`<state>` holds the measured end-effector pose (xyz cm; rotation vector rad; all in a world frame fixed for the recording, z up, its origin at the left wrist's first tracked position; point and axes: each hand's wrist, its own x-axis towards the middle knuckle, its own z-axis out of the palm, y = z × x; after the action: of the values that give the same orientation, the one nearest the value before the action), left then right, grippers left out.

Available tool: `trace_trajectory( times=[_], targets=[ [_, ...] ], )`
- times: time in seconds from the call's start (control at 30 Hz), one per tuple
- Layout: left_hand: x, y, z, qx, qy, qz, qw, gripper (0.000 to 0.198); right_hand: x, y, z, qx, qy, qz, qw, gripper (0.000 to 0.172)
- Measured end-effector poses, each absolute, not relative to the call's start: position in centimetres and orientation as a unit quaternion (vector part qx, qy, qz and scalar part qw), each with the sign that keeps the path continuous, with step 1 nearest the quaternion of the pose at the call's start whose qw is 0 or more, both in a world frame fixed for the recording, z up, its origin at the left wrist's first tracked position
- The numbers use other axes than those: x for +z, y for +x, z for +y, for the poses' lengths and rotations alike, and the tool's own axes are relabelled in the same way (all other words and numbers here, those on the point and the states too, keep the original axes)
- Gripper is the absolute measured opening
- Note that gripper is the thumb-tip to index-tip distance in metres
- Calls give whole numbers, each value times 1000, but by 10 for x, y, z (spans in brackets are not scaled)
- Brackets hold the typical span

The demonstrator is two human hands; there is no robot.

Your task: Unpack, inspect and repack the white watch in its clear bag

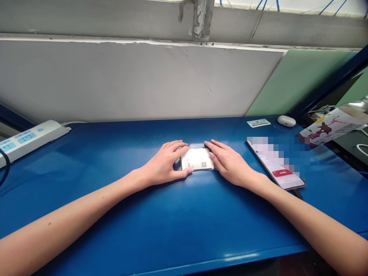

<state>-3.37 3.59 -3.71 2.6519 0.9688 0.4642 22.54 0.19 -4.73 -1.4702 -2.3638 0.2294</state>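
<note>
White rectangular packet [198,158], thin, printed face up, square code near right corner. Lies flat, long side crosswise, on blue tabletop [172,226].

I see a wide, glossy blue table [161,230], light gleaming along its near edge. Over on the far left sits a white power strip [33,140] with pale blue socket panels, running at a slant. A small packet with a white printed label [197,159] lies around the middle. To the right there's a phone [283,181], its screen partly blurred out, and beyond it, near the far edge, a printed card [258,123] just beside a rounded white case [286,121].
</note>
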Motion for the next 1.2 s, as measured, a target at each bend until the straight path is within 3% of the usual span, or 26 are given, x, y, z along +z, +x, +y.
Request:
trace_trajectory(
  times=[0.6, 0.87, 1.2],
  targets=[
    [-38, -34, 36, 155, 919, 337, 135, 63, -52, 226, 5, 92, -492, -846, 183, 51],
    [-38, -34, 36, 155, 921, 334, 129, 62, -48, 233, 8, 153, -494, -833, 198, 46],
    [-36, -33, 35, 153, 924, 331, 119, 63, -38, 245, 11, 48, -447, -858, 249, 29]
  ],
)
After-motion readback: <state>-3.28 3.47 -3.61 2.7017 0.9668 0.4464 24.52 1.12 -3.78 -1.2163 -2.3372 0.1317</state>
